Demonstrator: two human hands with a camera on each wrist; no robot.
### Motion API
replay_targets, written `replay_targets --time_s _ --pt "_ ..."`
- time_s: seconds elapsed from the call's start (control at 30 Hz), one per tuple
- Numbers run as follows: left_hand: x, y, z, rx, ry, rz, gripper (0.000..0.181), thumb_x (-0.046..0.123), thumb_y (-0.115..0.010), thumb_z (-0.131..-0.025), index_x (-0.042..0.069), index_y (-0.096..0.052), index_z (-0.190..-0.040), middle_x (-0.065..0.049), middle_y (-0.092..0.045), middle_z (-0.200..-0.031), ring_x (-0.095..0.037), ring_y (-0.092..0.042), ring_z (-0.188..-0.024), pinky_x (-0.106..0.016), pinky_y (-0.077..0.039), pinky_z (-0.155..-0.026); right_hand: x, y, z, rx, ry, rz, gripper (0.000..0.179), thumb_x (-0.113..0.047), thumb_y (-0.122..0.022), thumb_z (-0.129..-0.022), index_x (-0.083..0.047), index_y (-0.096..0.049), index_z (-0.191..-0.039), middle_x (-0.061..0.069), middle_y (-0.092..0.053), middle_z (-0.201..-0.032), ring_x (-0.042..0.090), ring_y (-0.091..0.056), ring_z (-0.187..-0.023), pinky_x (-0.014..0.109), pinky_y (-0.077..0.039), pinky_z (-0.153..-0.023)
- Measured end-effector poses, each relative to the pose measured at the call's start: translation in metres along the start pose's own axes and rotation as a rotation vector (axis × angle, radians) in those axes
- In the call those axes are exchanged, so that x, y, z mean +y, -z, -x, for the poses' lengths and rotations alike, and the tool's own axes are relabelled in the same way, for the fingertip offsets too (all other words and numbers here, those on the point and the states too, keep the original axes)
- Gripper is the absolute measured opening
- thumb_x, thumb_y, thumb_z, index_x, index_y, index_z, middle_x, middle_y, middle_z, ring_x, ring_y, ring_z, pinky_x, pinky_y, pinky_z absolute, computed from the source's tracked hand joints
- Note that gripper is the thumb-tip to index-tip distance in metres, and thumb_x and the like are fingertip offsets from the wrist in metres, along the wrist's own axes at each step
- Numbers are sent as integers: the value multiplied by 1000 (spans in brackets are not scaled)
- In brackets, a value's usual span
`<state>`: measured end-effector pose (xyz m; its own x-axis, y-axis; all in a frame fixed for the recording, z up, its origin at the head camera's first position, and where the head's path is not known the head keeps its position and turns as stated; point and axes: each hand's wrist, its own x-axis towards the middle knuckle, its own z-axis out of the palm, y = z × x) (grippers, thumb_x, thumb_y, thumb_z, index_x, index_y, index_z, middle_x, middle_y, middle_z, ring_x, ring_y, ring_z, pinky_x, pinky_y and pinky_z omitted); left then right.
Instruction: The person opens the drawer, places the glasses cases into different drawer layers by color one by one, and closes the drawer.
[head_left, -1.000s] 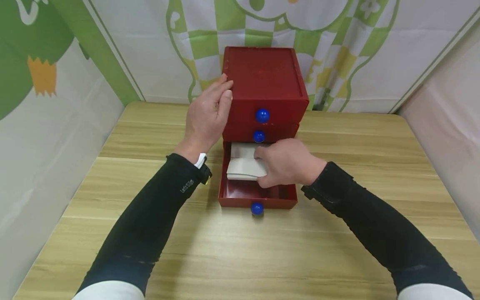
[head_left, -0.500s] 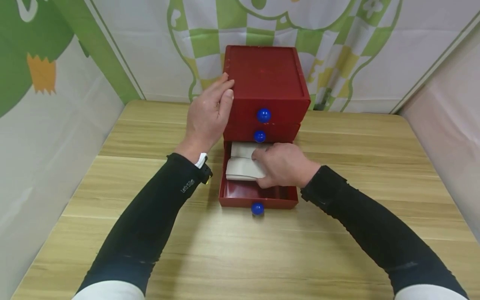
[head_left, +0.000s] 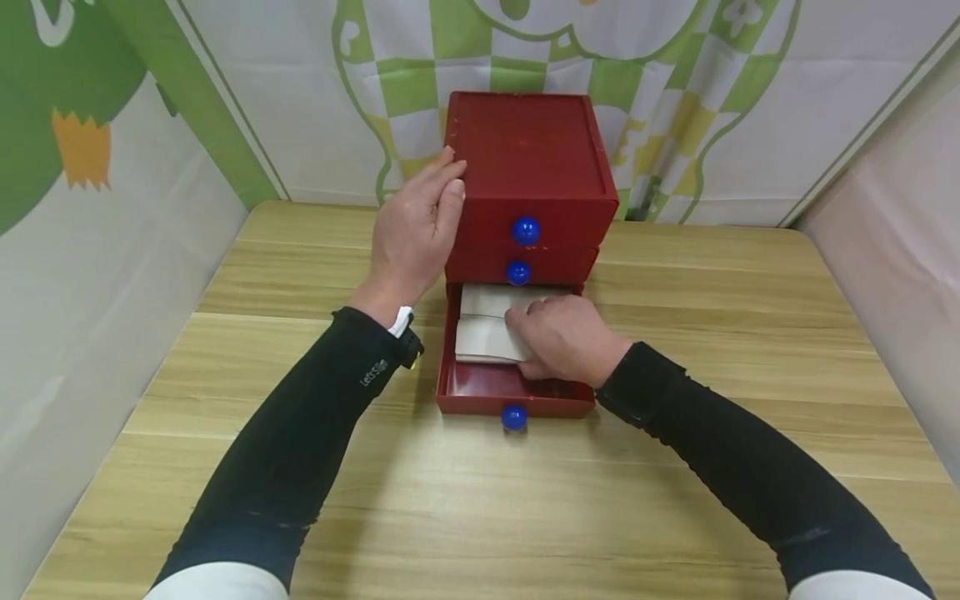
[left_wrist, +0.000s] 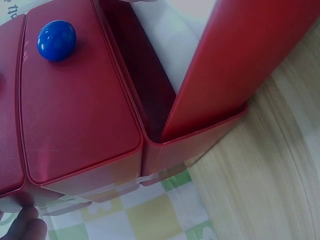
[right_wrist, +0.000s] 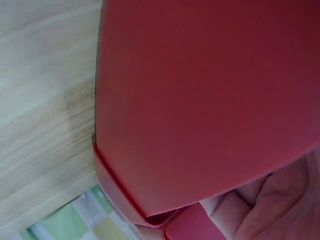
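A red cabinet of stacked drawers (head_left: 525, 146) stands at the table's back, with its bottom drawer (head_left: 480, 406) pulled out. My left hand (head_left: 416, 233) rests against the cabinet's left side, fingers extended along its upper edge; in the left wrist view its fingertips (left_wrist: 27, 225) show at the lower left. Inside the drawer lies a white flat stack (head_left: 483, 340), like folded paper or cloth, in front of another white piece (head_left: 483, 300). My right hand (head_left: 570, 337) grips the front stack's right end, fingers curled. The drawer side hides this grip in the right wrist view.
Blue round knobs (head_left: 526, 232) stick out from the drawer fronts, one (head_left: 513, 417) on the open drawer. The wooden table (head_left: 480, 508) spreads around the cabinet. A printed curtain (head_left: 412, 92) hangs close behind, and pale walls of cloth (head_left: 900, 208) flank both sides.
My right hand has shifted slightly left and toward the drawer's front, its wrist lower. The white stack has moved slightly right and lies flatter. My left hand stays in place.
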<state>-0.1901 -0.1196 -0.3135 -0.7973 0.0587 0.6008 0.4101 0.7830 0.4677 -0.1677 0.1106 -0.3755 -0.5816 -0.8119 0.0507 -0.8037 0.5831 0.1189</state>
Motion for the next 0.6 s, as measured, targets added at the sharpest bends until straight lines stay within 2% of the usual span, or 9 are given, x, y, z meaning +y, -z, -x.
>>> replay_targets --time_s 0.43,0.6 --pt "1 0 0 3 4 13 48 35 -39 -113 9 -62 -146 -5 -53 -157 -14 -49 -145 -32 -45 -116 -4 -3 3 3 -5 17 33 -35 -80 -84 -9 -66 -99 8 -68 -83 24 -67 -72 42 -57 -58" --pt "0 0 0 8 0 18 47 35 -40 -113 9 -62 -146 -6 -54 -156 -14 -50 -145 -32 -45 -116 -3 -4 4 -31 -26 -17 40 -38 -84 -83 -10 -68 -107 9 -71 -92 24 -68 -79 41 -60 -64"
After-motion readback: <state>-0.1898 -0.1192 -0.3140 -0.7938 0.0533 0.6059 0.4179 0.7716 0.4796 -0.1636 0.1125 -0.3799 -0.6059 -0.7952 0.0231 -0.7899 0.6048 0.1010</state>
